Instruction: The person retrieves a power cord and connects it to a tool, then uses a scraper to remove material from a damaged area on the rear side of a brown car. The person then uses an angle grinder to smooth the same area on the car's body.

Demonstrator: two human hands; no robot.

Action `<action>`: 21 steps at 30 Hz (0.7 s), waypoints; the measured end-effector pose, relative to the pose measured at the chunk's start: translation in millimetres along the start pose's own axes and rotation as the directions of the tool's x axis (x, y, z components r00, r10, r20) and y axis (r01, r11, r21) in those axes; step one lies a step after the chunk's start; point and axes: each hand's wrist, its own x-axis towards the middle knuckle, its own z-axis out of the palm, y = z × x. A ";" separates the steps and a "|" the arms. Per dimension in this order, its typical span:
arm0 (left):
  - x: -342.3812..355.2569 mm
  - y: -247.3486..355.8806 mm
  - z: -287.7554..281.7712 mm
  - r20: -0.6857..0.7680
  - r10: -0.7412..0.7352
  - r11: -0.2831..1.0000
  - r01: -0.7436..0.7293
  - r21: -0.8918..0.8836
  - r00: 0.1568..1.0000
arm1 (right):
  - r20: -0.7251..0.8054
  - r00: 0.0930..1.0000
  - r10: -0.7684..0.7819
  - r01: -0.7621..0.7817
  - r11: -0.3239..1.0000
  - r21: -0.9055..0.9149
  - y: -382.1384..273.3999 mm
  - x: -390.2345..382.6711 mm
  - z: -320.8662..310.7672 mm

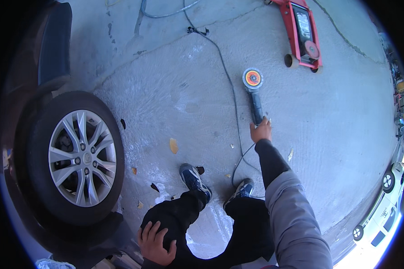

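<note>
My right hand is wrapped round the back end of a dark angle grinder, held out at arm's length over the concrete. The grinder's round orange disc faces up at its far end, and a dark cord runs along the floor beneath and behind it. My left hand rests on my left knee with its fingers apart and nothing in it. To the left stands a dark car with a silver five-bolt alloy wheel and black tyre, beside my left foot.
A red floor jack stands at the upper right. A hose and more cord lie at the top. Scraps are scattered on the concrete floor. A white vehicle is at the far right, with clutter along that edge.
</note>
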 end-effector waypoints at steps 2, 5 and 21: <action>3.1 -6.2 6.7 -0.045 -0.030 0.998 0.032 0.051 0.999 | 0.083 0.994 0.076 -0.077 0.997 0.008 -14.6 37.7 7.6; -2.3 -8.1 11.8 -0.057 -0.027 0.998 0.031 0.059 0.998 | 0.224 0.967 0.121 -0.069 0.972 -0.226 -32.5 54.3 -5.4; -75.3 9.1 34.0 0.280 0.175 0.971 -0.118 -0.210 0.944 | 0.722 0.681 -0.120 0.008 0.988 0.157 -15.1 -293.0 -187.1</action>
